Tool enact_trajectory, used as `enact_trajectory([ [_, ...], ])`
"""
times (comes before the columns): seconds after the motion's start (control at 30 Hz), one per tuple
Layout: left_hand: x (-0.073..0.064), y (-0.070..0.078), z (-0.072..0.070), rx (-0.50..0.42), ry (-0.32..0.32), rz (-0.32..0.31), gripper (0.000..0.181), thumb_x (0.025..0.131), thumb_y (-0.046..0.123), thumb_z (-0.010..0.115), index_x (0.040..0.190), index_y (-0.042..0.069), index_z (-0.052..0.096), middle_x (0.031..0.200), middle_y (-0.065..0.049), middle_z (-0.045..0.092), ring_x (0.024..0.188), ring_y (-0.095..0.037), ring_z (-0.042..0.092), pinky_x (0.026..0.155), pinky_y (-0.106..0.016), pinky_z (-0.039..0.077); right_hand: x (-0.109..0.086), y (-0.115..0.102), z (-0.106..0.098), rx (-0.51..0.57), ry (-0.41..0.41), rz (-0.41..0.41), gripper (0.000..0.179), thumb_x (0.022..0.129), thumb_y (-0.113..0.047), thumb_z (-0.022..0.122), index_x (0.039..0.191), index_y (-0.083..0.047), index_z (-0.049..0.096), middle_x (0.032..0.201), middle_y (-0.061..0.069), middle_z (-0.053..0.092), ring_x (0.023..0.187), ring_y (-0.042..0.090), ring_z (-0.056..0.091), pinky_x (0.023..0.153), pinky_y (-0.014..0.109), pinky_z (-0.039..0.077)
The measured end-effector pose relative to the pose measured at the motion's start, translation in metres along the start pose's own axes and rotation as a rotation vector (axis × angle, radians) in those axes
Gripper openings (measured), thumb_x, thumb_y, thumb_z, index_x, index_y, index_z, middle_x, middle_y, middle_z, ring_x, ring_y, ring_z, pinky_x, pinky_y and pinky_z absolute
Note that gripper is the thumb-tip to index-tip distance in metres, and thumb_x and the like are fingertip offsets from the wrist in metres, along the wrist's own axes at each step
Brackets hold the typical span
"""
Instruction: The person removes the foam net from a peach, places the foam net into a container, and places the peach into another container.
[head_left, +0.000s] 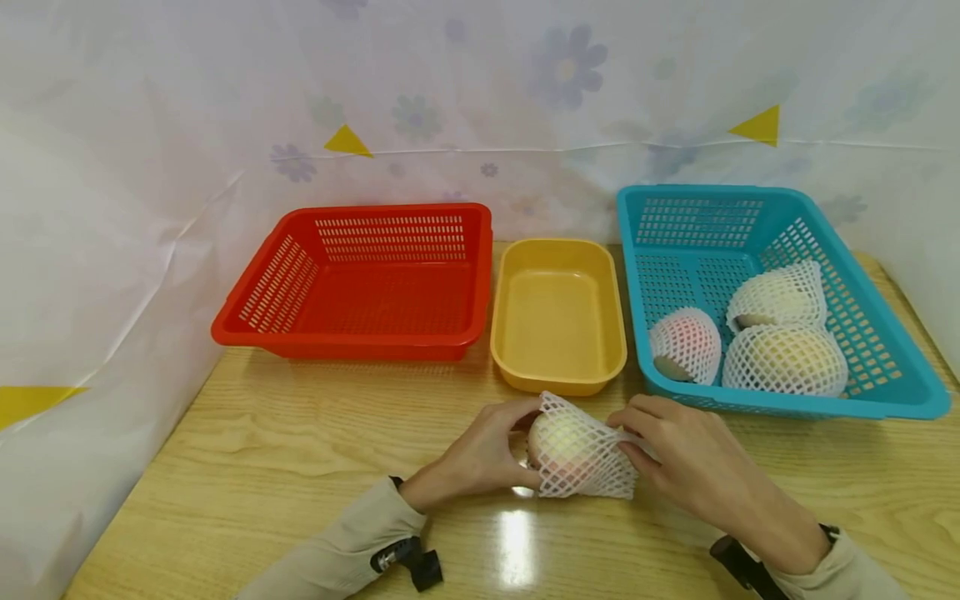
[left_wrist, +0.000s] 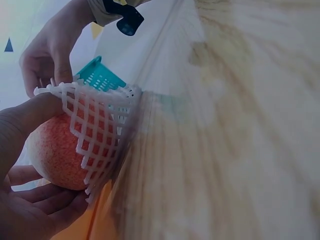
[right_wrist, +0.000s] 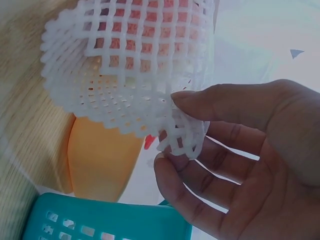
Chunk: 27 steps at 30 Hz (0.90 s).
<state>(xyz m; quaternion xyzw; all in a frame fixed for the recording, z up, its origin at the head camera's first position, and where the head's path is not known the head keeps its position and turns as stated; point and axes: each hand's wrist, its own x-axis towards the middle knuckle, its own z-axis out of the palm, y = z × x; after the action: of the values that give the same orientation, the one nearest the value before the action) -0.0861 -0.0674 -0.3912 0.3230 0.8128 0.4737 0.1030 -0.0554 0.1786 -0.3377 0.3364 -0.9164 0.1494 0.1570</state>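
Wood table (head_left: 300, 433), white flowered sheet (head_left: 187, 100) behind and beside, three yellow triangles (head_left: 761, 127) on it. In a row: one red basket (head_left: 360, 340), one yellow tray (head_left: 555, 325), one blue basket (head_left: 675, 287). Three netted fruits (head_left: 785, 360) in blue basket. One fruit (left_wrist: 57, 155) in front of yellow tray, partly inside one net (head_left: 615, 477). Gripping fruit with left hand (head_left: 483, 454), thumb and fingers round it; pinching net's edge with right hand (head_left: 693, 454).

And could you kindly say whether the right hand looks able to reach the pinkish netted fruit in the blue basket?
Probably yes, once it lets go: the right hand pinches a different white net, but the blue basket is near and open-topped, and nothing lies over the pinkish netted fruit.
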Motion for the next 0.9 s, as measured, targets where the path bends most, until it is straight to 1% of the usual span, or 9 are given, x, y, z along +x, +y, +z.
enact_trajectory([
  [0.07, 0.000, -0.001, -0.001, -0.012, -0.003, -0.003, 0.072, 0.061, 0.002, 0.086, 0.127, 0.002, 0.056, 0.119, -0.009, 0.064, 0.106, -0.014, 0.061, 0.094, -0.023, 0.046, 0.000, 0.000, -0.001, -0.002, -0.003, 0.000, 0.030, 0.066, -0.005, 0.085, 0.090, -0.016, 0.071, 0.085, -0.006, 0.063, 0.069, 0.009, 0.059, 0.055, 0.028, 0.049],
  [0.2, -0.001, -0.002, -0.004, -0.030, -0.009, -0.027, 0.076, 0.063, 0.002, 0.084, 0.132, 0.002, 0.053, 0.123, -0.009, 0.062, 0.109, -0.013, 0.060, 0.096, -0.023, 0.045, 0.001, 0.001, -0.003, -0.004, 0.001, -0.002, 0.028, 0.066, -0.006, 0.085, 0.088, -0.016, 0.071, 0.085, -0.006, 0.062, 0.068, 0.008, 0.058, 0.054, 0.027, 0.048],
  [0.4, 0.000, 0.000, -0.012, -0.073, -0.017, -0.054, 0.079, 0.065, 0.000, 0.081, 0.137, 0.000, 0.048, 0.129, -0.011, 0.059, 0.110, -0.016, 0.060, 0.096, -0.025, 0.045, 0.001, 0.003, -0.003, -0.018, 0.020, -0.007, 0.026, 0.067, -0.007, 0.085, 0.087, -0.016, 0.071, 0.085, -0.007, 0.062, 0.067, 0.008, 0.058, 0.054, 0.028, 0.049],
  [0.53, -0.001, 0.002, -0.016, -0.084, -0.025, -0.060, 0.079, 0.066, 0.002, 0.083, 0.138, 0.002, 0.048, 0.130, -0.009, 0.058, 0.111, -0.016, 0.060, 0.097, -0.026, 0.045, 0.001, 0.005, -0.003, -0.013, 0.040, -0.014, 0.027, 0.066, -0.007, 0.085, 0.087, -0.016, 0.071, 0.083, -0.007, 0.062, 0.067, 0.008, 0.059, 0.053, 0.029, 0.049],
  [0.7, -0.003, 0.003, -0.021, -0.063, -0.016, -0.058, 0.080, 0.066, 0.011, 0.088, 0.136, 0.005, 0.050, 0.129, -0.006, 0.059, 0.112, -0.015, 0.059, 0.096, -0.026, 0.045, 0.002, 0.005, -0.005, -0.003, 0.053, -0.006, 0.027, 0.065, -0.008, 0.085, 0.088, -0.016, 0.071, 0.083, -0.008, 0.063, 0.065, 0.009, 0.060, 0.052, 0.029, 0.049],
  [0.8, -0.004, 0.002, -0.025, -0.039, -0.003, -0.064, 0.079, 0.066, 0.016, 0.089, 0.135, 0.010, 0.052, 0.129, -0.002, 0.059, 0.113, -0.014, 0.059, 0.095, -0.026, 0.046, 0.002, 0.006, -0.006, -0.004, 0.054, -0.005, 0.026, 0.066, -0.008, 0.085, 0.088, -0.016, 0.071, 0.083, -0.008, 0.063, 0.065, 0.009, 0.060, 0.051, 0.028, 0.048],
  [0.9, -0.005, 0.000, -0.029, -0.030, 0.012, -0.057, 0.077, 0.066, 0.019, 0.090, 0.133, 0.013, 0.054, 0.128, 0.001, 0.060, 0.113, -0.014, 0.059, 0.094, -0.027, 0.047, 0.002, 0.006, -0.008, -0.005, 0.058, -0.008, 0.025, 0.067, -0.008, 0.083, 0.088, -0.015, 0.071, 0.082, -0.007, 0.063, 0.064, 0.008, 0.060, 0.050, 0.027, 0.048],
])
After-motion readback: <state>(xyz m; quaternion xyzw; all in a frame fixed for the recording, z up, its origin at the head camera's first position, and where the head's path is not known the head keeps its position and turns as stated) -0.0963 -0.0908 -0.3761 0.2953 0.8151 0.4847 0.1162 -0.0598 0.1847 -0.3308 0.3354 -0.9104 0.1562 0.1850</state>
